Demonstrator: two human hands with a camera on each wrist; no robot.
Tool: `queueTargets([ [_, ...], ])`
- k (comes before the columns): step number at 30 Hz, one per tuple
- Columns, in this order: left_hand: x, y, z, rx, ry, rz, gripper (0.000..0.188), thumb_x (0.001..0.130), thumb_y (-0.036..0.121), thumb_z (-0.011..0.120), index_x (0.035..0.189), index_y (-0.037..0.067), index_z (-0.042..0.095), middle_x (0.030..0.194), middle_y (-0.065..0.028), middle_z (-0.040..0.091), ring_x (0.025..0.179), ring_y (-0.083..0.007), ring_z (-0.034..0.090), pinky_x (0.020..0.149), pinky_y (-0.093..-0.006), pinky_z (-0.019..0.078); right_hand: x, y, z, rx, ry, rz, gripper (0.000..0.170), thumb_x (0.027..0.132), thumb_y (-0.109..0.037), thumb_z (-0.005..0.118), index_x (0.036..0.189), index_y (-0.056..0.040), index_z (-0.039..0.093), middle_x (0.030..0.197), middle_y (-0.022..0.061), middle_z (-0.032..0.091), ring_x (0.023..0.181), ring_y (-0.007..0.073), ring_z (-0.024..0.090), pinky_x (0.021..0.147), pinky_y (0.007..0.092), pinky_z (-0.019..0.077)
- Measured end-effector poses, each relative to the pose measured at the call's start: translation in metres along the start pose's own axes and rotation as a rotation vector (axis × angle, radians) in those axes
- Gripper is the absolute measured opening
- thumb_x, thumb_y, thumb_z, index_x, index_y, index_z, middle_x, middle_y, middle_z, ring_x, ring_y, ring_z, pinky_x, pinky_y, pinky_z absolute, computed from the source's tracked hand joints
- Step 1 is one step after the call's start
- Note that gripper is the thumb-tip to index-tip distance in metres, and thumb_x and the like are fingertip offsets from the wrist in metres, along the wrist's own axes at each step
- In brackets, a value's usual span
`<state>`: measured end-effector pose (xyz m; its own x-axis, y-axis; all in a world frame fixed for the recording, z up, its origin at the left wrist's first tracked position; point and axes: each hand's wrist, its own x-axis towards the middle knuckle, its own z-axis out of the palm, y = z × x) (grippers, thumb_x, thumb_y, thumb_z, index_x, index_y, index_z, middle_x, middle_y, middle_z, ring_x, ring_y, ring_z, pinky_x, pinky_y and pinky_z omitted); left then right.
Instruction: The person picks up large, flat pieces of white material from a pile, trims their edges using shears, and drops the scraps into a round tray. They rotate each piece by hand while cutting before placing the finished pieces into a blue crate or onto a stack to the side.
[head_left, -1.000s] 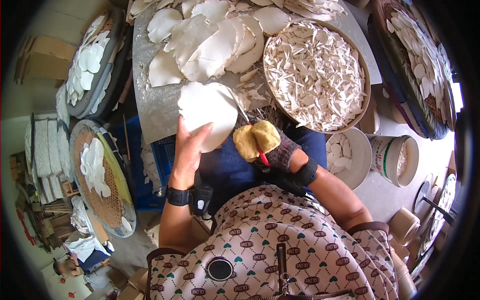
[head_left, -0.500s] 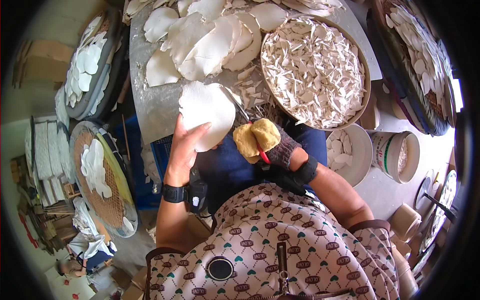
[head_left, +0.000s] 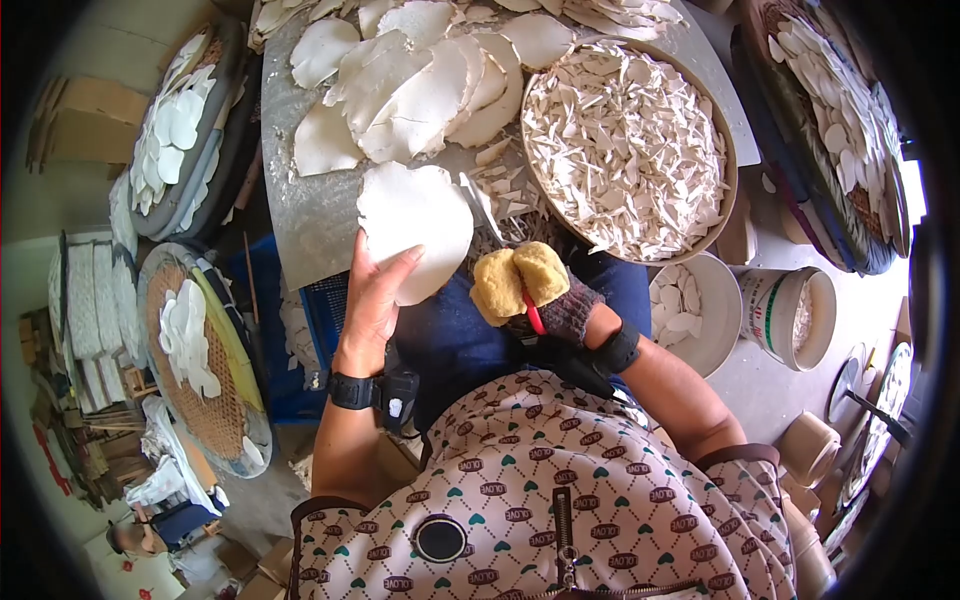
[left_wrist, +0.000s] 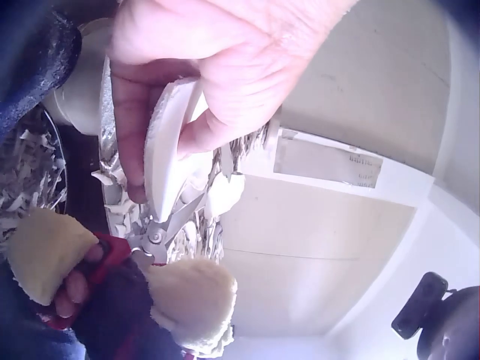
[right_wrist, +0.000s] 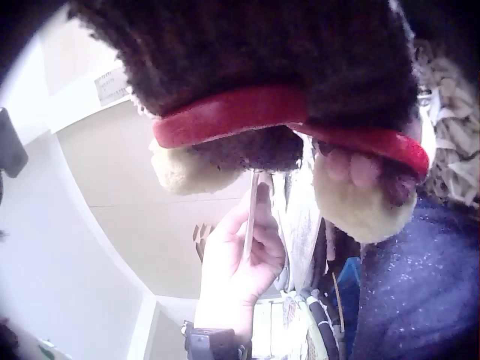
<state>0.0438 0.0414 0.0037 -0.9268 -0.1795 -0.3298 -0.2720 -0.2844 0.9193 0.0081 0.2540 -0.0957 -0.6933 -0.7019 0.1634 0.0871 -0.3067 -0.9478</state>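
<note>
Grey, flat and dusty, the worktop (head_left: 300, 215) is partly covered by a loose pile of thin white slices (head_left: 400, 95). Beside the pile, a big round tray (head_left: 733, 175) is filled with small white chips. More white pieces are held in a pale round bucket (head_left: 733, 325) below the tray, and a white bucket with green marks (head_left: 766, 312) is seen next to it. At the far left, white pieces are held on a round woven rack (head_left: 222, 405).

One wide, flat white slice (head_left: 418, 225) is held up over the near edge of the worktop. It is pinched in the grip of the bare left hand (head_left: 373, 300), between thumb and fingers. Metal scissors with red handles (head_left: 535, 316) and yellow spongy pads (head_left: 540, 272) are gripped by the right hand (head_left: 565, 308), in a dark knitted glove, with fingers curled round the handles. The blades are spread by the slice's edge; whether it is touched cannot be told.
</note>
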Motion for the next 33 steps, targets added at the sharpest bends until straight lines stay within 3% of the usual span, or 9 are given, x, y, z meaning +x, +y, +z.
queueTargets([
  [3, 0.002, 0.001, 0.003, -0.035, -0.001, 0.036, 0.056, 0.080, -0.003, 0.060, 0.129, 0.003, 0.034, 0.121, -0.0118, 0.050, 0.108, -0.0186, 0.052, 0.092, -0.0321, 0.0441, -0.014, 0.001, -0.006, -0.151, 0.055, 0.046, 0.026, 0.087, -0.009, 0.058, 0.112, -0.0014, 0.054, 0.108, 0.0070, 0.059, 0.100, 0.0152, 0.057, 0.089, 0.0288, 0.0460],
  [8, 0.006, 0.002, 0.002, 0.000, -0.010, 0.071, 0.057, 0.080, -0.003, 0.060, 0.130, 0.002, 0.033, 0.122, -0.0116, 0.049, 0.110, -0.0189, 0.051, 0.094, -0.0324, 0.0434, -0.019, -0.005, 0.001, 0.700, 0.044, 0.073, 0.025, 0.088, -0.008, 0.057, 0.112, -0.0016, 0.055, 0.106, 0.0072, 0.060, 0.097, 0.0142, 0.058, 0.087, 0.0283, 0.0472],
  [9, 0.005, 0.003, 0.002, -0.006, -0.009, 0.066, 0.057, 0.080, -0.003, 0.060, 0.130, 0.002, 0.033, 0.122, -0.0115, 0.049, 0.110, -0.0188, 0.051, 0.094, -0.0323, 0.0433, -0.018, -0.013, 0.000, 0.853, 0.044, 0.198, 0.025, 0.087, -0.008, 0.059, 0.111, -0.0018, 0.055, 0.106, 0.0067, 0.060, 0.096, 0.0136, 0.058, 0.087, 0.0281, 0.0472],
  [12, 0.003, 0.003, 0.002, -0.004, -0.004, 0.067, 0.056, 0.080, -0.003, 0.060, 0.129, 0.002, 0.034, 0.122, -0.0113, 0.050, 0.110, -0.0186, 0.051, 0.094, -0.0320, 0.0432, -0.018, -0.026, 0.005, 0.618, 0.120, 0.278, 0.023, 0.087, -0.010, 0.059, 0.109, -0.0019, 0.056, 0.105, 0.0065, 0.060, 0.096, 0.0129, 0.058, 0.086, 0.0278, 0.0475],
  [17, 0.002, 0.000, -0.001, 0.089, -0.022, 0.076, 0.058, 0.079, 0.000, 0.059, 0.131, 0.003, 0.033, 0.122, -0.0119, 0.049, 0.111, -0.0204, 0.051, 0.093, -0.0342, 0.0442, -0.010, -0.025, 0.009, -0.052, 0.051, -0.043, 0.022, 0.085, -0.013, 0.056, 0.102, -0.0002, 0.059, 0.095, 0.0124, 0.065, 0.087, 0.0227, 0.063, 0.077, 0.0302, 0.0493],
  [22, 0.001, 0.009, -0.005, 0.075, -0.051, 0.032, 0.056, 0.079, 0.000, 0.060, 0.129, 0.002, 0.034, 0.120, -0.0114, 0.051, 0.109, -0.0192, 0.053, 0.092, -0.0327, 0.0442, -0.012, -0.047, 0.012, 0.271, -0.013, 0.185, 0.020, 0.085, -0.012, 0.058, 0.101, -0.0016, 0.059, 0.097, 0.0102, 0.064, 0.090, 0.0200, 0.061, 0.080, 0.0289, 0.0489],
  [28, -0.001, 0.018, -0.010, 0.065, -0.074, 0.001, 0.053, 0.080, 0.002, 0.060, 0.128, 0.001, 0.038, 0.119, -0.0107, 0.053, 0.107, -0.0171, 0.053, 0.093, -0.0307, 0.0429, -0.020, -0.039, 0.004, -0.096, -0.029, 0.148, 0.021, 0.089, -0.013, 0.058, 0.105, -0.0003, 0.057, 0.102, 0.0075, 0.062, 0.094, 0.0133, 0.060, 0.083, 0.0263, 0.0494],
  [32, -0.004, 0.023, -0.023, 0.082, -0.110, -0.030, 0.041, 0.084, 0.002, 0.055, 0.124, 0.000, 0.046, 0.118, -0.0114, 0.054, 0.109, -0.0172, 0.053, 0.097, -0.0326, 0.0392, -0.019, -0.016, -0.002, 0.072, -0.110, 0.078, 0.019, 0.090, -0.016, 0.056, 0.102, -0.0012, 0.059, 0.098, 0.0073, 0.063, 0.090, 0.0127, 0.060, 0.077, 0.0269, 0.0503],
  [33, -0.003, 0.021, -0.027, 0.097, -0.069, 0.063, 0.036, 0.083, 0.002, 0.057, 0.119, 0.000, 0.051, 0.116, -0.0111, 0.056, 0.109, -0.0168, 0.052, 0.096, -0.0313, 0.0393, -0.020, -0.005, -0.003, 0.264, -0.143, 0.129, 0.020, 0.091, -0.017, 0.054, 0.101, -0.0012, 0.060, 0.098, 0.0077, 0.063, 0.089, 0.0134, 0.060, 0.077, 0.0275, 0.0500],
])
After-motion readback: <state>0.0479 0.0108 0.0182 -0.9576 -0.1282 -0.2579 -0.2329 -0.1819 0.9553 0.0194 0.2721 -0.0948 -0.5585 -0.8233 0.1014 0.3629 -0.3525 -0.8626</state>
